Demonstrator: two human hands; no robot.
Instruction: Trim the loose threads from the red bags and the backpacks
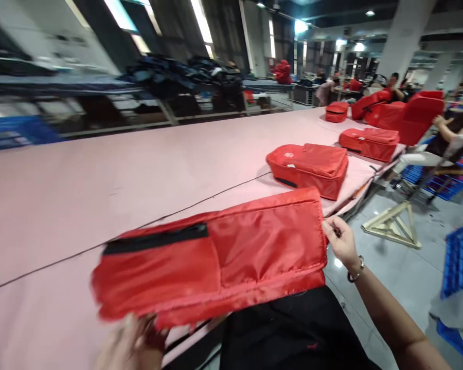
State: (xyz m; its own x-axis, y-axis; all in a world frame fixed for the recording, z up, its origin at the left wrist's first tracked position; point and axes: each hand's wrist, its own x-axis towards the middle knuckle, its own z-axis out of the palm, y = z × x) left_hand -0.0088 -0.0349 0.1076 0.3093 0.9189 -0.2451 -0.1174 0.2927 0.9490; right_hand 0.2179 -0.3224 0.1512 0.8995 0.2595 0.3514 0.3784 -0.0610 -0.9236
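A long red fabric bag panel [254,241] with stitched edges stretches across the near edge of the table, over my lap. It has a black strip [158,239], perhaps a zipper or binding, along the top of its left half. My right hand [341,240] pinches the panel's right end between thumb and fingers; a bracelet [356,270] circles that wrist. At the lower left edge of the panel, my left hand [129,339] is closed on the fabric. It is blurred by motion, and part of its fingers is hidden.
Finished-looking red bags [312,167] stand along the right side of the pink-covered table [100,180]. Beyond them, a seated person [455,133] handles red fabric. Blue crates [461,262] and a cream metal stand [393,226] are on the floor at right. Dark cloth [185,77] is piled behind.
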